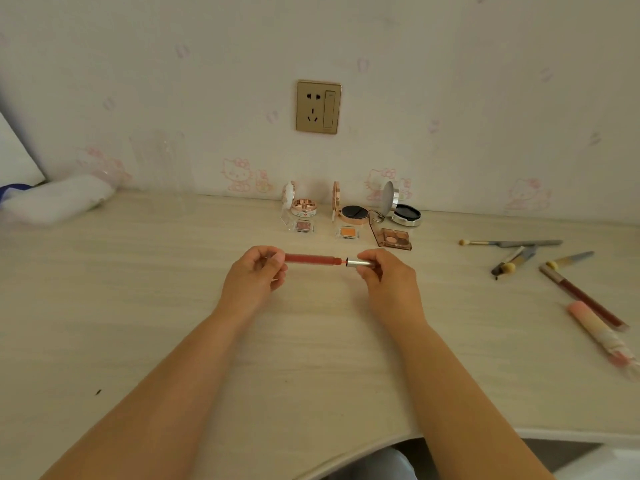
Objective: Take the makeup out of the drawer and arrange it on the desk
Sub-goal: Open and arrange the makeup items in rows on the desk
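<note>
- Two bare arms reach out over the desk [138, 306] from the bottom edge.
- Left hand [254, 271] has its fingers curled round one end of a red lip tube [311, 259], which lies level above the middle of the desk.
- Right hand [384, 271] pinches the silver cap [360, 263] at the tube's other end. A small gap with a thin red neck shows between cap and tube.
- Three round compacts stand open in a row by the wall: a pink one [302, 206], a gold one with a black pad [351, 213], and a silver one [405, 213].
- Three small flat palettes lie just in front of them: a reddish one [303, 226], an orange one [347, 232], and a brown one with a few shades [394, 239].
- Four thin brushes [519, 254] lie in a loose bunch far to the right, some crossing each other.
- Two long tubes lie near the right edge, side by side: a dark red one [585, 299] and a pale pink one [599, 334].
- One clear glass [162, 171] stands at the back left, by one white bundle [55, 202].
- One gold wall socket [318, 107] sits above the compacts.
</note>
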A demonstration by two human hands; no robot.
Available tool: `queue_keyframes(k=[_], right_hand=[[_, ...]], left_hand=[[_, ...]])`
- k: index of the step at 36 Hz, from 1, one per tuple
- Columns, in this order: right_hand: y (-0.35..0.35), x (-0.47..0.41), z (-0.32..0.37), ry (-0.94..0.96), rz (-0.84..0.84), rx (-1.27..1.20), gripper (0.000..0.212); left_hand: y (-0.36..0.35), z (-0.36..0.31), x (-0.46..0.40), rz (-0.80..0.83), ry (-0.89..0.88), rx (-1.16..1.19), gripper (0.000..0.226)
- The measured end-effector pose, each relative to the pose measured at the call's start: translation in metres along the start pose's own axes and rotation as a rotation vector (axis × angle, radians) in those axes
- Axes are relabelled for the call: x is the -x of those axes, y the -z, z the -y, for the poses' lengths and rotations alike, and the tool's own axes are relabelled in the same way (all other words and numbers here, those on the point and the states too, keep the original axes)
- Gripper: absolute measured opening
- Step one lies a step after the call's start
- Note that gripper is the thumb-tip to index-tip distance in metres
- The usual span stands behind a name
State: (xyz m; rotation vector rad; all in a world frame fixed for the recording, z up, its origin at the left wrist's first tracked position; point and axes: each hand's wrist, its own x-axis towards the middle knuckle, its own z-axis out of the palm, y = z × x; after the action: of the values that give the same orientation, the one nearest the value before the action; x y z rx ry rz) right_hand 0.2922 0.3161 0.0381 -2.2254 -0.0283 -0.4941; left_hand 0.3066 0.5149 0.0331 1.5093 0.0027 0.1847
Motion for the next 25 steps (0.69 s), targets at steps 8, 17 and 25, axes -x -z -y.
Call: queue_keyframes(k=[8, 17, 25], right_hand=[[-0.009, -0.025, 0.0, 0.045, 0.081, 0.125, 0.012], [-0.039, -0.067, 0.0, 0.085, 0.167, 0.347, 0.019], [-0.051, -0.082, -0.01, 0.128, 0.166, 0.47, 0.023]], left_hand=[[0.03, -0.003, -0.037, 0.102, -0.165, -0.57, 0.005], [0.04, 0.011, -0.091, 0.06, -0.161, -0.749, 0.009], [0.043, 0.018, -0.108, 0.033, -0.162, -0.888, 0.012]])
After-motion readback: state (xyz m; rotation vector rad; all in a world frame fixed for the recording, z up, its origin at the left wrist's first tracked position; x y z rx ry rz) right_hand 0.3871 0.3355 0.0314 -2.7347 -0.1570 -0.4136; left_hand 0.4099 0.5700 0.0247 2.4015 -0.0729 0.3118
